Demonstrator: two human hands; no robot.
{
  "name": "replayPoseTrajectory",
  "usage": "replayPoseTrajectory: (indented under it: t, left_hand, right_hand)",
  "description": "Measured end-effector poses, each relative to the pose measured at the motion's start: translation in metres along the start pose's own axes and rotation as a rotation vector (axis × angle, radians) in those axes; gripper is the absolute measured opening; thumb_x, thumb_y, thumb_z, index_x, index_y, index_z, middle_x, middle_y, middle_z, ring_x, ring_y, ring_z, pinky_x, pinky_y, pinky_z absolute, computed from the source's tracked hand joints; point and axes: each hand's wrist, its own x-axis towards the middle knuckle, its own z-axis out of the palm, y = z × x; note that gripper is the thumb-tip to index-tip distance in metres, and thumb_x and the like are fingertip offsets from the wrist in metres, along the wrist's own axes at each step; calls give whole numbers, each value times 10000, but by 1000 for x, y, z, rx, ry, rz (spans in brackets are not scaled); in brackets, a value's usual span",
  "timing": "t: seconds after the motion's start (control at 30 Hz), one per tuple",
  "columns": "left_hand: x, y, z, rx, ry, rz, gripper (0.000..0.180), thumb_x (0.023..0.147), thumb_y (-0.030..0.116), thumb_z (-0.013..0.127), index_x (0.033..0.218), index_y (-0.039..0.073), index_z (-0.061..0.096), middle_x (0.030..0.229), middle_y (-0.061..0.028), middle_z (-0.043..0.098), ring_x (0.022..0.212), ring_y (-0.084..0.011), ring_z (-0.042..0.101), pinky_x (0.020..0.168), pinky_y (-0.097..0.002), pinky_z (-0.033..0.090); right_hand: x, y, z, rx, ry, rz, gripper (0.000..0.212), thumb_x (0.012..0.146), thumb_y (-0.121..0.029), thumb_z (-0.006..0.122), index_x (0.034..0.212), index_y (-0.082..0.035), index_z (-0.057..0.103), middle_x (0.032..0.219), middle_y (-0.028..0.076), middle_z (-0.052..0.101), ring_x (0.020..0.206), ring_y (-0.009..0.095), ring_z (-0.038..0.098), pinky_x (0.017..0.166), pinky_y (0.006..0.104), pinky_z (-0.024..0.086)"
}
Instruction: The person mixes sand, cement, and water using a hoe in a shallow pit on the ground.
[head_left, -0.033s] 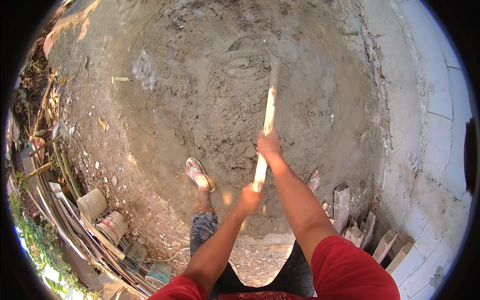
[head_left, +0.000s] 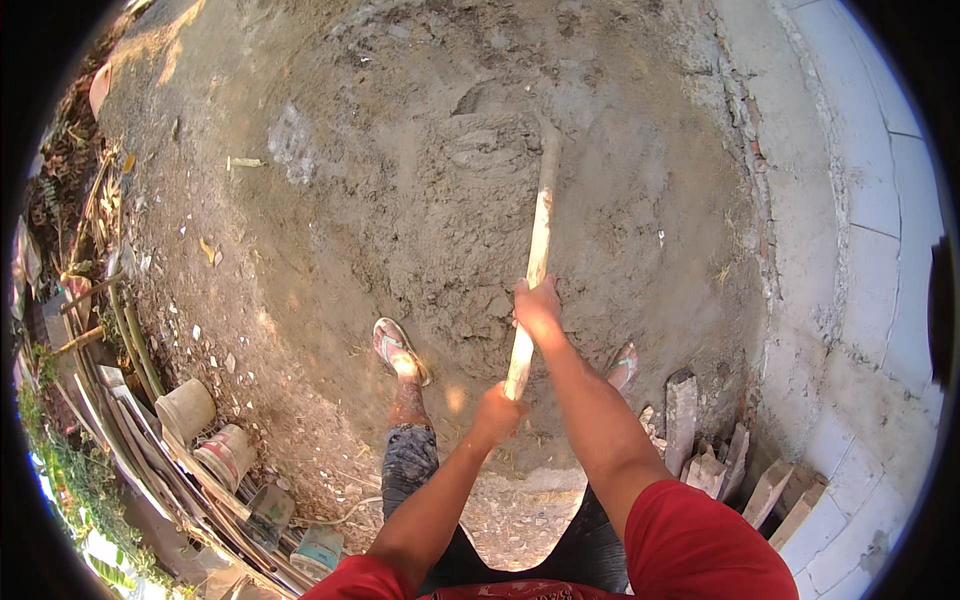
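My right hand (head_left: 540, 306) is wrapped round the middle of the pale wooden handle of what looks like a hoe (head_left: 539, 240). Closer to my body, my left hand (head_left: 498, 415) grips the handle's lower end. The handle runs away from me, leaning slightly right, and its far end is caked grey. There it meets a heap of wet grey mortar (head_left: 470, 200); the tool's head is hidden in or coated by the mix. A curved groove shows in the mortar just beyond.
My sandalled left foot (head_left: 397, 348) and right foot (head_left: 622, 366) stand at the mortar's near edge. Buckets (head_left: 186, 408) and stacked wood strips (head_left: 135, 425) line the left. Broken concrete posts (head_left: 682, 420) lie near right, beside a pale block wall (head_left: 870, 280).
Both hands and the handle have shifted very slightly toward me. The grip on the hoe is the same.
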Motion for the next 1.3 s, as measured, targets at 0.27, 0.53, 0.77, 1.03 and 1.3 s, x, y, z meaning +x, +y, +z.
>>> replayPoseTrajectory:
  t: [0.27, 0.53, 0.77, 1.03, 1.3]
  left_hand:
    - [-229, -127, 59, 197, -131, -194, 507, 855, 307, 692, 1276, 50, 577, 1045, -288, 685, 1013, -438, 672, 850, -500, 529]
    - [42, -8, -56, 357, 356, 230, 448, 829, 255, 719, 1196, 24, 607, 943, -272, 699, 936, -441, 680, 808, -507, 537]
    - [139, 179, -96, 147, 246, 144, 218, 807, 95, 672, 937, -59, 589, 672, -150, 629, 493, -201, 610, 442, -360, 486]
    - [-50, -7, 40, -138, 12, -164, 207, 830, 105, 656, 935, -36, 548, 603, -88, 590, 489, -175, 601, 466, -345, 493]
    - [-199, -86, 125, 111, -188, -312, 471, 898, 306, 697, 1209, -14, 547, 810, -172, 703, 698, -260, 719, 678, -401, 566]
  right_hand:
    - [-231, 119, -64, 13, -39, -3, 398, 889, -160, 668, 1184, -14, 444, 763, 152, 619, 556, 220, 642, 454, 365, 484]
    - [-5, -52, 67, 324, -234, -220, 440, 932, -187, 640, 1224, 28, 391, 746, 90, 574, 511, 161, 575, 449, 328, 511]
    - [173, -181, 99, 164, -319, -107, 324, 955, -229, 620, 1119, 21, 496, 752, 70, 565, 576, 154, 564, 511, 323, 535]
    - [-26, 25, 0, 101, -343, 94, 232, 937, -156, 602, 1056, -13, 463, 714, 55, 540, 505, 146, 545, 437, 333, 505]
    - [-190, 108, -115, -35, -245, 40, 456, 834, -36, 592, 1259, 11, 430, 686, 73, 546, 467, 171, 573, 412, 329, 469]
